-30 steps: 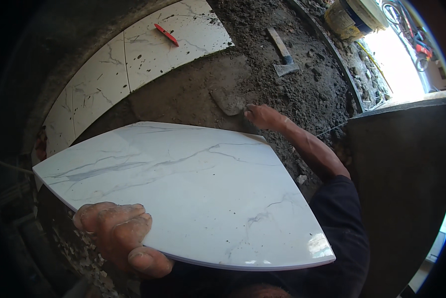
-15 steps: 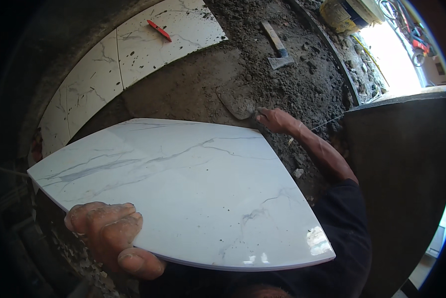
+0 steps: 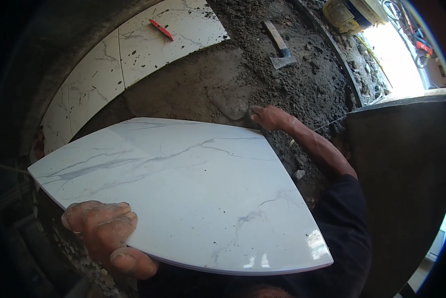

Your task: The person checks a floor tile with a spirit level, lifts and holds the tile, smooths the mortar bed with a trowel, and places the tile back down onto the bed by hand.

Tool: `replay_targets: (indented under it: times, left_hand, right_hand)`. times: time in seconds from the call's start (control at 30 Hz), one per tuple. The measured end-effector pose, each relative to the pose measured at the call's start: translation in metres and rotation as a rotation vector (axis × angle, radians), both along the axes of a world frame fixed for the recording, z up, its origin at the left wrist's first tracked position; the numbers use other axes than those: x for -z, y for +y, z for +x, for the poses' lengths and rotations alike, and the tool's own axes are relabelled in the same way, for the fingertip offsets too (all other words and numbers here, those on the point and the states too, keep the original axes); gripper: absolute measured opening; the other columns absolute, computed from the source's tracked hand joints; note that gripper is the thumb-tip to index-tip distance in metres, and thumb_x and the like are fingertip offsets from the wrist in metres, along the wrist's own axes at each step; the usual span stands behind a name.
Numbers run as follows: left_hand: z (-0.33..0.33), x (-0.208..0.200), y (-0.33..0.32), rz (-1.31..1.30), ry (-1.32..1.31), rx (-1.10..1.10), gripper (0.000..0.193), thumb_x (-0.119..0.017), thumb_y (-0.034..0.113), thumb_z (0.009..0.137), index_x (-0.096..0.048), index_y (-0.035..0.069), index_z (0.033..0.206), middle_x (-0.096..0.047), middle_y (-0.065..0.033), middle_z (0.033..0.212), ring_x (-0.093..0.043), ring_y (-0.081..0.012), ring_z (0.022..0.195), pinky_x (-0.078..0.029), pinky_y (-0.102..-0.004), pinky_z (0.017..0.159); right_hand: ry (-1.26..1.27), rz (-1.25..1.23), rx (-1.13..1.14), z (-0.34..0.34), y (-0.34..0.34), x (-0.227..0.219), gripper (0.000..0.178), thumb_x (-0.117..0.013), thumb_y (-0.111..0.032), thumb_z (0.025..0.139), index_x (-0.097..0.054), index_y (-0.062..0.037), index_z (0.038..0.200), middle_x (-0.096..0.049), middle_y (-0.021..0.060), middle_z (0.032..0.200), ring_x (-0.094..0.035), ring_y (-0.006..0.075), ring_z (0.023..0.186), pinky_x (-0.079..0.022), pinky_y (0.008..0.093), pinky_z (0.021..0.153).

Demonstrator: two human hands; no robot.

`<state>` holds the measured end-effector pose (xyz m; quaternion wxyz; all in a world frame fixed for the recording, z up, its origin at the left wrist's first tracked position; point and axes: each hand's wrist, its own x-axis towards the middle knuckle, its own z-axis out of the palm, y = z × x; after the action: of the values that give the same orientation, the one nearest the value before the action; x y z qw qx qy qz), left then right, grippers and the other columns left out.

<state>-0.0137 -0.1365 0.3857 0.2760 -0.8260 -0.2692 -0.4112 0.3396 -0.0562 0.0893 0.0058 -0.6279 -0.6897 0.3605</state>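
A large white tile (image 3: 183, 184) with grey veins lies tilted across the near middle. My left hand (image 3: 103, 233) is closed round its lower left edge, fingers over the top face and thumb at the near edge. Beyond the tile's far edge, my right hand (image 3: 272, 119) is wrapped round the handle end of a mortar-smeared trowel (image 3: 230, 105). The trowel's blade points left and lies on the damp grey mortar bed (image 3: 183, 87); mortar and blade are much the same colour, so the blade's outline is faint.
Laid white tiles (image 3: 94, 79) curve along the upper left, with mortar crumbs and a slim red pointed tool (image 3: 161, 30) on them. A wooden-handled hatchet (image 3: 282, 60) rests on loose mortar. A dirty bucket (image 3: 349, 17) stands far right, behind a dark edging strip (image 3: 339, 59). A dark block (image 3: 396, 179) rises at right.
My right hand and the trowel have slid a little to the left over the mortar. My left hand, still gripping the tile, has shifted very slightly left.
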Motion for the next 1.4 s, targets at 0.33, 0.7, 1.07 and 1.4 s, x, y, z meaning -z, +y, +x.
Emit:
replay_targets:
  times: [0.33, 0.7, 1.07, 1.4]
  left_hand:
    - [0.007, -0.003, -0.015, -0.311, -0.140, -0.153, 0.046, -0.023, 0.040, 0.096, -0.048, 0.010, 0.070, -0.044, -0.0022, 0.061, -0.043, -0.0184, 0.061, -0.038, -0.0361, 0.065]
    - [0.019, -0.004, -0.012, -0.266, -0.213, -0.217, 0.044, -0.025, 0.037, 0.093, -0.045, 0.014, 0.061, -0.042, 0.0013, 0.051, -0.040, -0.0134, 0.054, -0.036, -0.0351, 0.066]
    - [0.000, -0.026, -0.021, -0.438, 0.026, -0.123, 0.043, -0.026, 0.037, 0.095, -0.051, 0.010, 0.073, -0.052, -0.0027, 0.067, -0.046, -0.0194, 0.067, -0.040, -0.0378, 0.067]
    - [-0.002, -0.020, -0.020, -0.392, -0.041, -0.094, 0.041, -0.027, 0.036, 0.095, -0.051, 0.010, 0.075, -0.053, -0.0035, 0.068, -0.048, -0.0193, 0.066, -0.041, -0.0387, 0.068]
  right_hand:
    - [0.013, 0.203, -0.227, -0.047, 0.062, 0.016, 0.038, -0.045, -0.033, 0.097, -0.060, 0.0016, 0.097, -0.065, 0.0274, 0.089, -0.064, 0.0443, 0.086, -0.051, 0.0502, 0.074]
    - [-0.036, 0.200, 0.036, -0.055, 0.107, 0.032, 0.042, -0.045, -0.031, 0.096, -0.061, 0.0072, 0.099, -0.066, 0.0286, 0.088, -0.064, 0.0442, 0.090, -0.050, 0.0483, 0.078]
    - [0.081, 0.215, -0.284, -0.174, 0.124, -0.002, 0.043, -0.054, -0.015, 0.082, -0.050, 0.0066, 0.119, -0.066, 0.0286, 0.094, -0.064, 0.0441, 0.093, -0.053, 0.0482, 0.079]
    - [-0.054, 0.166, -0.192, -0.199, 0.126, -0.011, 0.030, -0.052, -0.008, 0.082, -0.061, 0.0072, 0.107, -0.067, 0.0243, 0.102, -0.065, 0.0390, 0.099, -0.055, 0.0451, 0.081]
